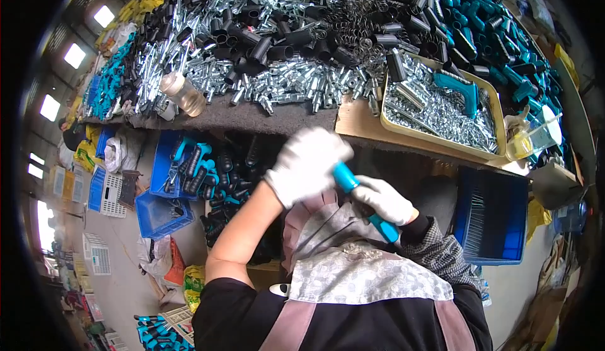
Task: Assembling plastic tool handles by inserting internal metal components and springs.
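Handle held before crowded bench

Bench surface beyond: metal parts heaped, black tubes, bottle left, yellow tray right. Blue bin below, right. Handle, teal, slants in front of apron. Right hand: fingers wrapped around its middle. Left hand: at upper end, elbow bent; blurred, finger state cannot be told.

I have a bottle at the near edge of the workbench, left of a tray holding a pistol-grip handle on small metal fittings. Springs lie behind, leftward of the tray. Below the bench, a crate sits left, a bin right.
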Available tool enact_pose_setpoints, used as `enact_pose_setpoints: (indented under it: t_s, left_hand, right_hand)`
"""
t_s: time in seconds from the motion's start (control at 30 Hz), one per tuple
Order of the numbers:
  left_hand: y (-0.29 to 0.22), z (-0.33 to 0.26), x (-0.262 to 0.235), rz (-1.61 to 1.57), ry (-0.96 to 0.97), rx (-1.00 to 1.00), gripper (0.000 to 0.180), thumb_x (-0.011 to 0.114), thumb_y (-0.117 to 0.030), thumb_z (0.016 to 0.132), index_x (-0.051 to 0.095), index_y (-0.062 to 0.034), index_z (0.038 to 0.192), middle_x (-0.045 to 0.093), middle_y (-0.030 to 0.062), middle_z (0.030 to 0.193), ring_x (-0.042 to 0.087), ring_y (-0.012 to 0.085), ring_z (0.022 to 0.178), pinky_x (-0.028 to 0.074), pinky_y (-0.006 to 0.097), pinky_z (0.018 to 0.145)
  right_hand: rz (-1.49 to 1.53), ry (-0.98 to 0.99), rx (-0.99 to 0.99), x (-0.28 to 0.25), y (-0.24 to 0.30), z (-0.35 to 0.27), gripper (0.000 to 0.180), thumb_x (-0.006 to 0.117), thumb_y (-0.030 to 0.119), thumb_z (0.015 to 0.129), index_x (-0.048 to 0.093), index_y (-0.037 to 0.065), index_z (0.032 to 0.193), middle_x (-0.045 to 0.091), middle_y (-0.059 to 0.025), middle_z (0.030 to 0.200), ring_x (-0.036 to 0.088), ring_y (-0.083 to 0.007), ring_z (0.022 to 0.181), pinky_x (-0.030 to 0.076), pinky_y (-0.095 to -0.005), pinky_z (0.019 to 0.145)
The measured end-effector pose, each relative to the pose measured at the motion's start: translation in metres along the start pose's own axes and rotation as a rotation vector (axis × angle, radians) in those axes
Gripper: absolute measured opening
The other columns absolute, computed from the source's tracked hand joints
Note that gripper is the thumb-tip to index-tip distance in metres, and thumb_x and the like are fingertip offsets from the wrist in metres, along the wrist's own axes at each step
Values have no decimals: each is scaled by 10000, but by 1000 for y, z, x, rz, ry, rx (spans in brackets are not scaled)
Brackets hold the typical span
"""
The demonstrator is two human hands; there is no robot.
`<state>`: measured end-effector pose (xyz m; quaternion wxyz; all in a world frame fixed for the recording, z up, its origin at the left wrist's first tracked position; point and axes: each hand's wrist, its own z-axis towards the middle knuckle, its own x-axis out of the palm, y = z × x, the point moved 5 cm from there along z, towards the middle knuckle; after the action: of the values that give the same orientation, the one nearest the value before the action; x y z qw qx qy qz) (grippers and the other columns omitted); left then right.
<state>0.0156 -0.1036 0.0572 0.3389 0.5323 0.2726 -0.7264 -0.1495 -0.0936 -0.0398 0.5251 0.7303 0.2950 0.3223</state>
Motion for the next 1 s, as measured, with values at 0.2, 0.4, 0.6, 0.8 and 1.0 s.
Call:
enact_pose_setpoints:
  t_s: [0.2,0.4,0.6,0.8,1.0]
  left_hand:
    - [152,-37,2,123,-39,-946,503,731,-396,839,627,-129,1252,643,175,1142,638,370,1073,518,481,911]
    - [175,-72,21,-42,-253,-863,322,642,-271,896,684,-110,1172,697,151,984,668,363,1029,518,449,905]
    - [29,-68,20,-1206,-261,-949,173,560,-161,987,684,-67,1064,628,-18,786,500,7,619,371,155,496]
    - [-6,-74,29,-1230,-177,-882,148,580,-125,994,668,-16,1039,573,-32,757,469,20,629,388,195,552]
    - [-19,-63,21,-1024,-61,-599,146,633,-64,937,667,-9,1068,658,57,883,633,127,788,508,268,681]
  right_hand:
    - [-112,-145,-185,-2,11,-8,390,694,219,909,527,39,1212,582,-14,922,535,-83,768,462,-250,688]
    - [-100,-95,-221,12,15,-21,596,679,272,923,477,34,1430,613,-62,972,573,-112,878,493,-287,809]
    - [-586,-390,-459,5,18,-17,531,709,198,843,580,43,1334,678,-190,1093,674,-368,967,536,-384,847]
    - [-908,-453,-445,16,28,-26,566,788,181,736,626,95,1272,613,-140,860,642,-353,798,517,-433,699]
    - [-933,-398,-366,14,26,-37,496,749,287,815,643,55,1241,669,-180,923,668,-375,839,537,-403,744]
